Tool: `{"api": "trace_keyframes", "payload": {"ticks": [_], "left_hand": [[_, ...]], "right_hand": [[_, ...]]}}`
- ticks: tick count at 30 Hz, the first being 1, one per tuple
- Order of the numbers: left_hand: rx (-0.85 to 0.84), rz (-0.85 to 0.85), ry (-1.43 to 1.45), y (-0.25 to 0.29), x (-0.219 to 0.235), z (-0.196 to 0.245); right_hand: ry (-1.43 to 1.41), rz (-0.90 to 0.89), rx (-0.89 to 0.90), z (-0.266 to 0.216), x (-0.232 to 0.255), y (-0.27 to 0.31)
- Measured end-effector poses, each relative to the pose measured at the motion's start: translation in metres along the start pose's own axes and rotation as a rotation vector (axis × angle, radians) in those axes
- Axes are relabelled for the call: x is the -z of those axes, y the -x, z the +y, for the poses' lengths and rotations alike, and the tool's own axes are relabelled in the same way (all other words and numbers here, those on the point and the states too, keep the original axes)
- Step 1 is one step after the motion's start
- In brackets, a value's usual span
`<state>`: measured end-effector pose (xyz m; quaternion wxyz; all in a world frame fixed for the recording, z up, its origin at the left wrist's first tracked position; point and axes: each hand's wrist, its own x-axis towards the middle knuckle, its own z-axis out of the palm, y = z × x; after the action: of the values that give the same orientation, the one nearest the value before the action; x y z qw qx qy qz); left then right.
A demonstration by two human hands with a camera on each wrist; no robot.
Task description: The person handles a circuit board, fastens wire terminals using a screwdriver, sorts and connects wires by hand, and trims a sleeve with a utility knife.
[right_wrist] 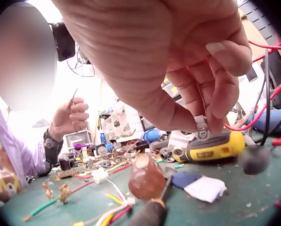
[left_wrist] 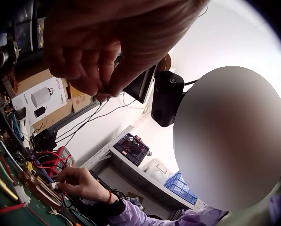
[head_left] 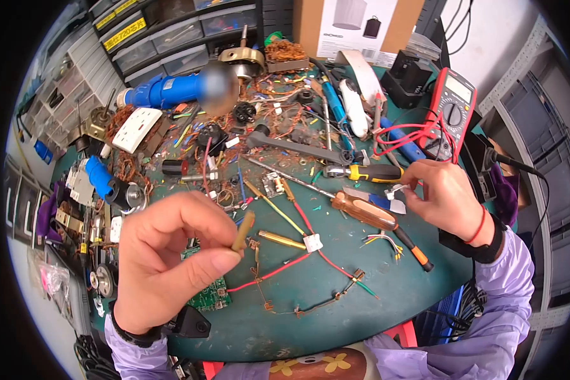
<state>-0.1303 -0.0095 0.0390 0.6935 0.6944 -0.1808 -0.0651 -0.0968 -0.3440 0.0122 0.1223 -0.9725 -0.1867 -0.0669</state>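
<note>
In the head view my left hand (head_left: 171, 259) pinches a short, tan, stick-like piece (head_left: 244, 230) between thumb and index finger, raised above the bench. My right hand (head_left: 443, 196) holds a small whitish part (head_left: 396, 189) at its fingertips, over the handles of several tools. The right wrist view shows that small white-and-metal part (right_wrist: 202, 127) under the fingertips of my right hand (right_wrist: 178, 61). Between the hands lie red wires joined at a white connector (head_left: 313, 242), and a brass-coloured rod (head_left: 282, 240). In the left wrist view, the fingers of my left hand (left_wrist: 117, 42) hide the piece.
A wooden-handled screwdriver (head_left: 367, 212) and a yellow-black handle (head_left: 377, 173) lie by my right hand. A red multimeter (head_left: 453, 111) stands behind it. Scraps and wires cover the back of the green bench (head_left: 361, 323); a green circuit board (head_left: 209, 294) lies beside my left hand.
</note>
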Motion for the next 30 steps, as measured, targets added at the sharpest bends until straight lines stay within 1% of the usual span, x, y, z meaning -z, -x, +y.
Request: {"api": "trace_keyframes", "payload": {"ticks": [2, 4, 5, 6, 8, 10, 12, 15, 17, 18, 20, 24, 27, 29, 30], "left_hand": [[-0.023, 0.022, 0.013, -0.001, 0.003, 0.001], [-0.007, 0.007, 0.076, -0.001, 0.005, 0.000], [-0.006, 0.013, 0.086, -0.001, 0.004, 0.000], [-0.006, 0.014, 0.086, -0.001, 0.003, -0.001], [0.013, 0.004, 0.094, -0.001, 0.003, -0.001], [0.001, -0.011, 0.086, -0.001, 0.005, -0.003], [-0.013, -0.025, 0.082, 0.000, 0.006, -0.002], [0.022, -0.013, 0.101, -0.002, 0.006, -0.002], [0.019, -0.021, 0.087, -0.002, 0.006, -0.003], [0.024, -0.021, 0.099, -0.002, 0.006, -0.004], [0.037, -0.035, 0.069, -0.004, 0.004, -0.005], [0.070, -0.045, 0.077, -0.004, 0.000, -0.006], [0.068, -0.070, 0.050, -0.003, 0.000, -0.008], [0.068, -0.072, 0.043, -0.003, -0.001, -0.008], [0.069, -0.068, 0.043, -0.003, -0.002, -0.009]], "right_hand": [[-0.039, -0.022, -0.012, -0.010, 0.010, -0.007], [-0.178, -0.050, -0.023, -0.019, 0.013, -0.016], [-0.176, -0.024, 0.034, -0.024, 0.011, -0.023], [-0.175, -0.024, 0.035, -0.028, 0.006, -0.031], [-0.118, 0.012, 0.237, -0.033, -0.009, -0.049], [-0.080, 0.000, 0.296, -0.038, -0.022, -0.068], [-0.108, -0.001, 0.256, -0.048, -0.029, -0.080], [-0.126, -0.008, 0.239, -0.046, -0.027, -0.079], [-0.048, -0.008, 0.345, -0.035, -0.019, -0.066], [-0.026, -0.064, 0.314, -0.031, -0.012, -0.056], [-0.030, -0.113, 0.276, -0.021, -0.007, -0.034], [0.021, -0.129, 0.198, 0.001, -0.013, -0.001], [0.021, -0.085, 0.132, 0.009, -0.021, 0.006], [-0.104, -0.140, 0.067, 0.010, -0.020, 0.005], [-0.107, -0.133, 0.060, 0.010, -0.020, 0.004]]}}
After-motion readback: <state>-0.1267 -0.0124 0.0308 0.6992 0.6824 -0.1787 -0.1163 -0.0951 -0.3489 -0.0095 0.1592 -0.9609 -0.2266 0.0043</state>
